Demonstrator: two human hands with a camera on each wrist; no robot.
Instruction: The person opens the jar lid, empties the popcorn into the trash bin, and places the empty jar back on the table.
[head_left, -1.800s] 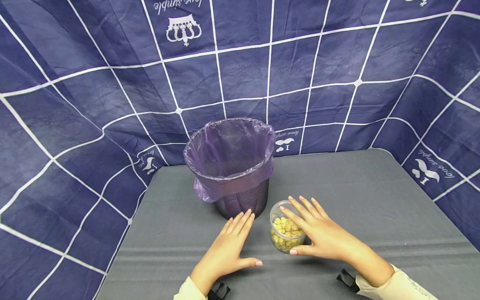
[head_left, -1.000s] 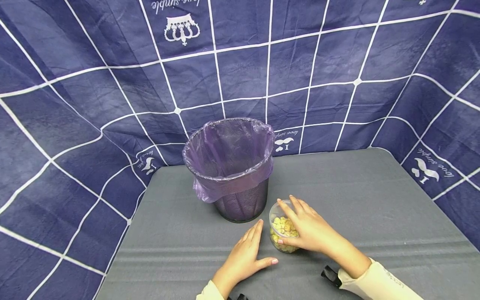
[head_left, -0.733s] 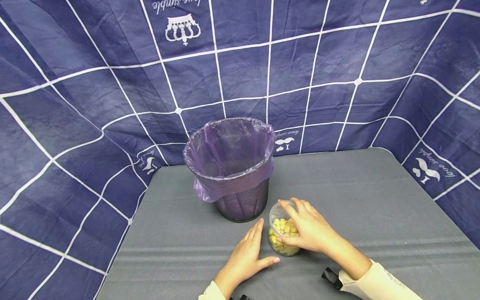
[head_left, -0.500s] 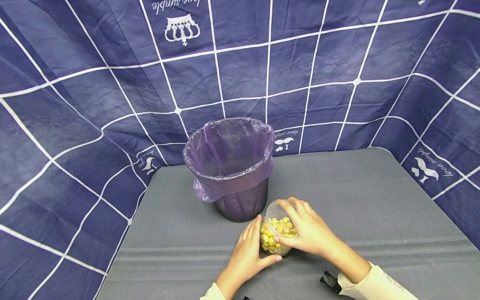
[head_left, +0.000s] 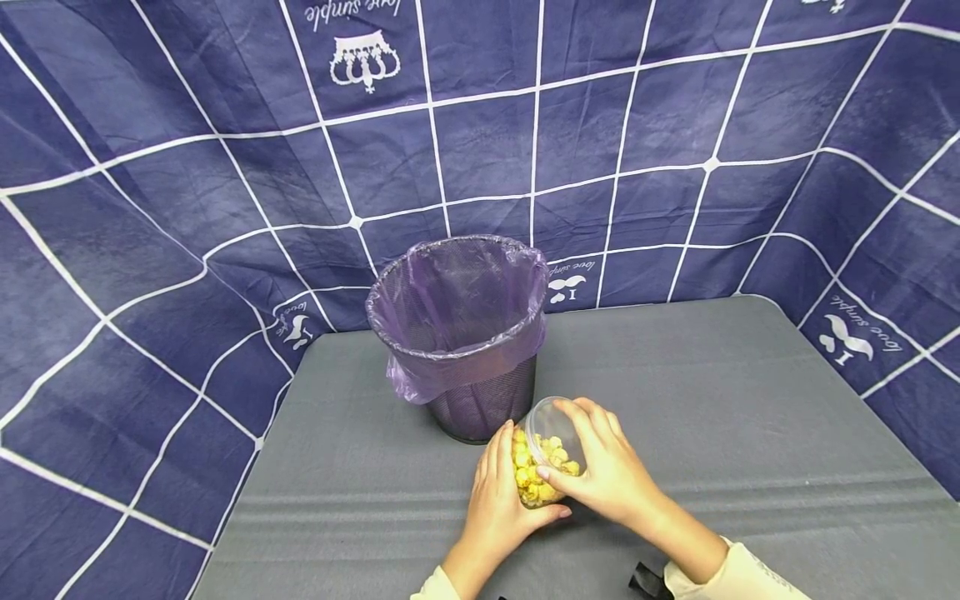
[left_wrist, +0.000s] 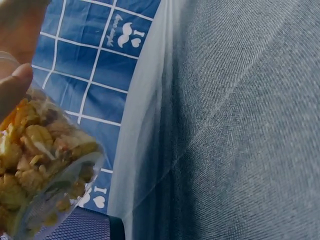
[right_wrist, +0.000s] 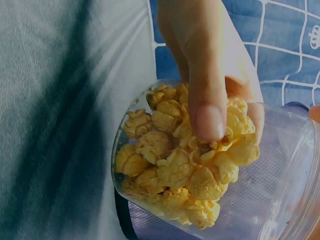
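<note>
A clear plastic jar (head_left: pixel 534 429) partly filled with yellow popcorn (right_wrist: pixel 172 160) is tilted, its mouth turned up toward the right. My left hand (head_left: pixel 495 496) cups the jar's body from the left and below, its thumb pressed on the wall in the right wrist view. At the rim, my right hand (head_left: pixel 615 467) grips from the right, thumb in front and fingers over the far side. The left wrist view shows the jar's base and the popcorn close up. My palms hide parts of the jar's sides.
Just behind the jar stands a black mesh wastebasket (head_left: pixel 483 408) lined with a purple plastic bag (head_left: pixel 450 371). Grey cloth (head_left: pixel 675 400) covers the table. A blue curtain (head_left: pixel 487 150) with white lines surrounds the back and sides.
My right hand has taken the jar's rim and brought it left, tilting it. My left hand has moved right, from beside the jar to round its body. The wastebasket has stayed put.
</note>
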